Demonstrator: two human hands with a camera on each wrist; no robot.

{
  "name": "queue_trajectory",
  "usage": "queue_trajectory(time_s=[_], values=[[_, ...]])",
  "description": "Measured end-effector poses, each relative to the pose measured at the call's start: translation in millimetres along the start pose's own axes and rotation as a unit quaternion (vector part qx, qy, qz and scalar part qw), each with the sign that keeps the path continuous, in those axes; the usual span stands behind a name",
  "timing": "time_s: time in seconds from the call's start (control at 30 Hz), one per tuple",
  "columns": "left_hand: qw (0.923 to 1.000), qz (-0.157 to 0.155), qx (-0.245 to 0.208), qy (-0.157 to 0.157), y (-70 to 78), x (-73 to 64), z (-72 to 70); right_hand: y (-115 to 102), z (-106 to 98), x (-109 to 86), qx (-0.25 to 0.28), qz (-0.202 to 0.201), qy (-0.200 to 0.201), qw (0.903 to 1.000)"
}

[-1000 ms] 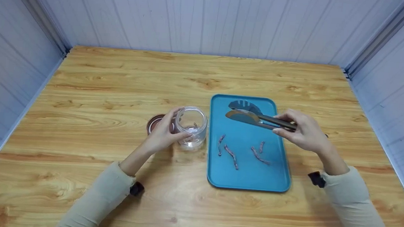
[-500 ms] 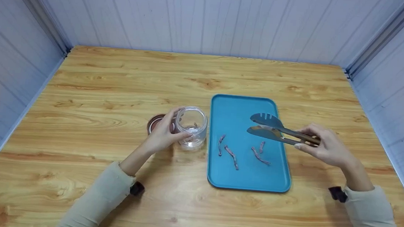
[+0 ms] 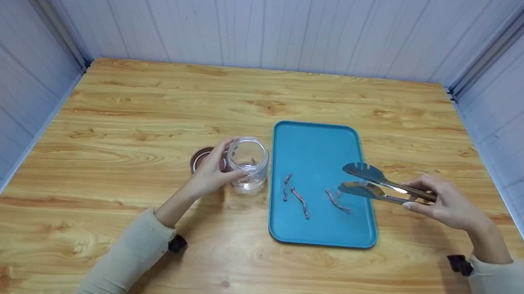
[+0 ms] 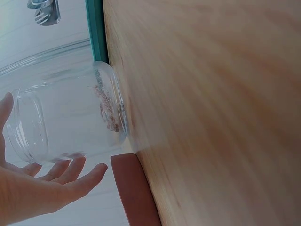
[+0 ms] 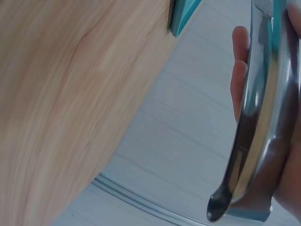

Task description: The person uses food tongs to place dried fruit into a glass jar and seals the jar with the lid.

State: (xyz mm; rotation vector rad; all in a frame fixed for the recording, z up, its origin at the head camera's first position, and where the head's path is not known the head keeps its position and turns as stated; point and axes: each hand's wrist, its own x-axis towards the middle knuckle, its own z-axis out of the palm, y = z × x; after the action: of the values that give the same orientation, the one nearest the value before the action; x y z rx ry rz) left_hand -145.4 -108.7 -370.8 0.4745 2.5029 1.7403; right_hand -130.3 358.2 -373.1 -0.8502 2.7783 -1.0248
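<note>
My left hand [image 3: 209, 174] holds a clear jar [image 3: 254, 180], thumb across its near side and fingers behind. The jar stands uncapped on the table, and the left wrist view shows reddish-brown pieces [image 4: 106, 107] at its bottom. In my right hand [image 3: 451, 207] is a pair of metal tongs [image 3: 361, 190], gripped by the arms, its blades parted with nothing between them. The blades hang over the right edge of a blue tray [image 3: 316, 144]. Below them lies a thin reddish strip [image 3: 337, 202], like dried meat; a shorter one is partly hidden by the blades.
Two more strips lie on the tray's left half, a short one [image 3: 286, 187] and a longer one [image 3: 300, 204]. A reddish-brown lid [image 3: 199, 156] rests left of the jar, partly behind the left hand. Pale panelled walls [image 3: 271, 26] enclose the wooden table [image 3: 153, 96].
My right hand has carried the tongs right and toward me, from over the tray's upper middle to its right edge. The left hand and jar have stayed put.
</note>
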Motion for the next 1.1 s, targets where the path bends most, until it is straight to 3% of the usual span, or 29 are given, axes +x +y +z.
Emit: queue_trajectory(time_s=[0.43,0.67,0.93,1.1], values=[[0.9998,0.018,0.0,0.002,-1.8,-0.1,0.6,-0.6,3.4,-15.0,-0.03,0.01,-0.021,0.9993],[0.9998,0.02,-0.003,0.005,-2.6,-0.1,0.7,-11.8,7.2,-17.5,-0.044,0.024,-0.03,0.9983],[0.9999,0.012,-0.006,0.002,-2.5,0.1,0.5,-1.2,12.5,-19.9,-0.036,0.023,-0.053,0.9977],[0.9998,0.016,-0.007,0.005,-15.3,3.8,1.7,-0.1,15.1,-19.6,-0.052,0.023,-0.059,0.9967]])
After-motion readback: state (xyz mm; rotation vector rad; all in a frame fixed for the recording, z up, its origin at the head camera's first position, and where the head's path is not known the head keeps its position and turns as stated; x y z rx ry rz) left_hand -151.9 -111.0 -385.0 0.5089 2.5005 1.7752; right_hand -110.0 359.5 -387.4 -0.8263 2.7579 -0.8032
